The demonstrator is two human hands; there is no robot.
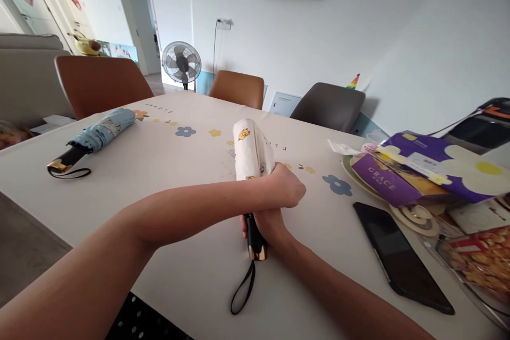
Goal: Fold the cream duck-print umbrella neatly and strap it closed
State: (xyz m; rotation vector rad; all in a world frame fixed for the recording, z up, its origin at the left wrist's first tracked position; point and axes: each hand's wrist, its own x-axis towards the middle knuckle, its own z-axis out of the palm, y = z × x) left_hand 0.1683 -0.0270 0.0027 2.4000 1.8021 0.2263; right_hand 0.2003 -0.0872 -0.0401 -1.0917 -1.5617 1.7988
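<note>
A folded white umbrella point(250, 151) with a small orange print stands tilted over the table's middle. My left hand point(283, 187) is wrapped round its lower canopy, fingers closed. Just below, my right hand point(268, 226) grips the black handle point(254, 239) with its gold end; my left arm crosses over it. A black wrist strap point(243, 289) trails from the handle onto the table. A second folded umbrella, light blue point(93, 139), lies flat at the far left with its own black handle and strap.
The white flower-print tablecloth point(167, 180) covers the table. A black phone point(400, 256) lies at right, beside purple boxes point(422, 170) on plates and a snack tray point(484, 263). Brown chairs point(99, 82) and a fan point(181, 62) stand behind.
</note>
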